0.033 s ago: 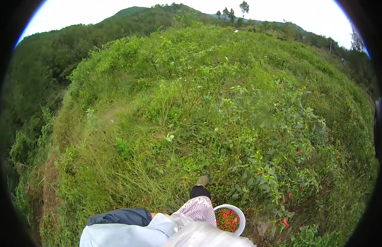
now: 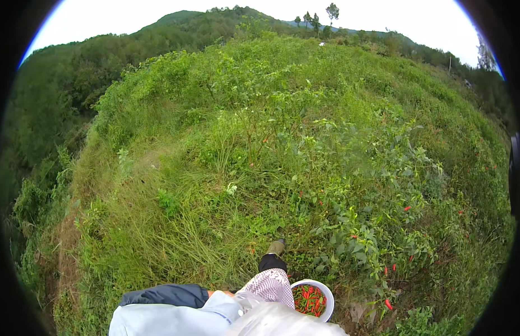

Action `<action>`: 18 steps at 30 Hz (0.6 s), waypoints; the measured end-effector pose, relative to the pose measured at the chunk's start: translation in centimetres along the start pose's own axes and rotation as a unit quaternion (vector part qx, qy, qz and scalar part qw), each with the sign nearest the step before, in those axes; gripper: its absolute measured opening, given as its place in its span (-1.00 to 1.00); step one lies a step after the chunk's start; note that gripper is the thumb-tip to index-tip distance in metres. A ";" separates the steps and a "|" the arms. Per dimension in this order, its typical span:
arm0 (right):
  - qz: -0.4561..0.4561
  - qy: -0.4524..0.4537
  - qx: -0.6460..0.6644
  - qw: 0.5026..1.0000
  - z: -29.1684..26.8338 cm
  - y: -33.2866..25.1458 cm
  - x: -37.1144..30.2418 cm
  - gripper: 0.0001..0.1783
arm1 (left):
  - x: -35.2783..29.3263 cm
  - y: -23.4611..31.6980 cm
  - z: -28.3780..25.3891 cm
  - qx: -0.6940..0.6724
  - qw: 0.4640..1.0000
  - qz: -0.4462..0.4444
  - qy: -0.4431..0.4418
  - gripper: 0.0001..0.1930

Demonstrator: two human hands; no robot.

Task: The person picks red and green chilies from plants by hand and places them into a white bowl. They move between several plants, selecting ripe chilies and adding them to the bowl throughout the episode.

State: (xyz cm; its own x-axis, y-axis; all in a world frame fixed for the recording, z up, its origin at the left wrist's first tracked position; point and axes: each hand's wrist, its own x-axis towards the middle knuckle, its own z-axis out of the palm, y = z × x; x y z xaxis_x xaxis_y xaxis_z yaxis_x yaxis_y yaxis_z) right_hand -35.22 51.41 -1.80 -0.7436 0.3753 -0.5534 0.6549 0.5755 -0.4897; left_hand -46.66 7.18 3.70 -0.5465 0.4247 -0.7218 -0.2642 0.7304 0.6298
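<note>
A dark blue sleeve (image 2: 165, 295) crosses the lower left. At its end a thin strip of skin shows, which seems to be part of my left hand (image 2: 211, 292). Pale blue cloth (image 2: 165, 320) and the checked cloth hide the rest, so its fingers cannot be made out. My right hand is not in view. At the bottom, just right of the checked cloth (image 2: 274, 285), stands a white bowl or bucket (image 2: 329, 297). It holds many red and green chili peppers (image 2: 309, 299); whitish translucent plastic (image 2: 288, 322) lies in front.
An olive shoe (image 2: 276, 246) below a black cuff (image 2: 272, 261) points ahead into the grass. Leafy chili plants (image 2: 355, 243) with red pods (image 2: 388, 304) stand to the right. Long grass (image 2: 176, 235) covers the slope ahead and left, with wooded hills (image 2: 181, 25) beyond.
</note>
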 end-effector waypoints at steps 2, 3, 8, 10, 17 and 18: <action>-0.004 0.010 0.002 1.000 -0.6 -0.6 -0.2 -0.65 | 1.5 2.9 0.4 0.003 0.999 0.040 -0.012 -0.44; -0.002 0.012 0.001 1.000 -0.8 -0.8 -0.3 -0.65 | 2.3 4.3 0.6 0.003 0.998 0.063 -0.018 -0.45; -0.009 0.029 0.007 1.000 -1.5 -1.1 -0.8 -0.67 | 3.2 7.7 1.6 0.011 0.993 0.108 -0.036 -0.47; -0.009 0.037 0.010 0.999 -1.8 -1.0 -1.1 -0.68 | 3.0 7.7 1.6 0.014 0.994 0.106 -0.036 -0.48; -0.027 0.106 0.043 0.993 -3.6 -1.1 -4.2 -0.68 | 2.4 6.9 1.1 0.019 0.995 0.086 -0.036 -0.51; -0.037 0.134 0.054 0.989 -4.2 -1.5 -5.0 -0.68 | 2.3 7.0 1.0 0.020 0.995 0.086 -0.037 -0.51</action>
State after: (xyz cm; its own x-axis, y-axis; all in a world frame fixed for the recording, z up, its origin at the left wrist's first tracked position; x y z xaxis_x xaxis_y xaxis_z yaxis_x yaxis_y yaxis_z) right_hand -33.03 51.68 4.55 -0.7898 0.5223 -0.3217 0.5968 0.5328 -0.6000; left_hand -49.00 13.83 6.15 -0.5198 0.5835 -0.6239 -0.1384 0.6632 0.7355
